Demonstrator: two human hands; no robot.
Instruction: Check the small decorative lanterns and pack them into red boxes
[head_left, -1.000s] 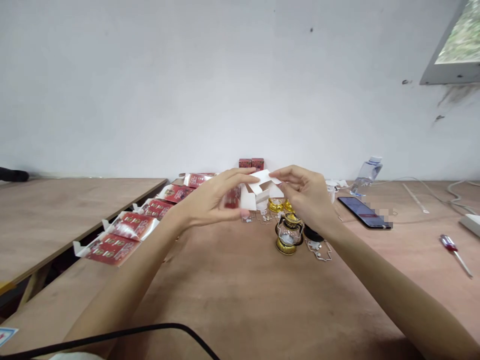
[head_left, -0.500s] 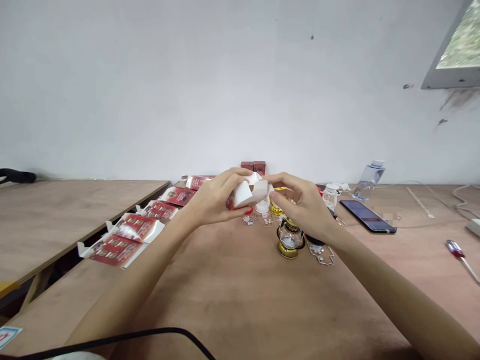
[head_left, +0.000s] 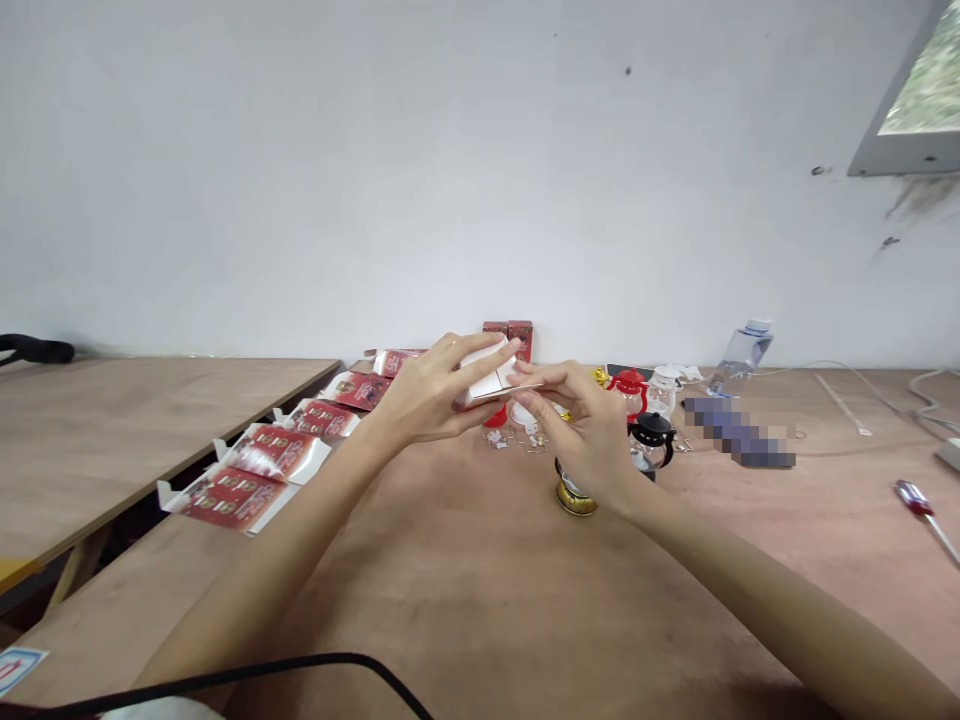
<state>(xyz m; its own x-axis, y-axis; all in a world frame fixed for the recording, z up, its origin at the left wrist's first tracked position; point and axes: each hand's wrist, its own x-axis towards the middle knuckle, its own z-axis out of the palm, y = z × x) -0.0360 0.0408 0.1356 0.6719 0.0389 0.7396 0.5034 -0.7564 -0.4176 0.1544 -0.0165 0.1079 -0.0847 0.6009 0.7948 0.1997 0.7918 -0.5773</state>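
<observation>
A small cardboard box (head_left: 487, 375), white on its visible faces, is held above the table between both hands. My left hand (head_left: 435, 390) wraps round it from the left, fingers over its top. With thumb and fingers, my right hand (head_left: 574, 410) pinches a flap at the box's right end. Below the right hand stands a small gold-and-black lantern (head_left: 576, 498), its upper part hidden by the hand. Behind that hand are a black lantern (head_left: 652, 430), a red lantern (head_left: 631, 385) and a white lantern (head_left: 662, 390).
Flattened red boxes (head_left: 240, 495) lie in a row along the left table edge. Two folded red boxes (head_left: 519, 335) stand by the wall. To the right are a bottle (head_left: 741, 358), a phone (head_left: 739, 433) and a screwdriver (head_left: 919, 505). A black cable (head_left: 300, 662) crosses the near edge.
The box's open end flap has been folded toward closed. My right hand has moved slightly down and left, uncovering the red and black lanterns behind it.
</observation>
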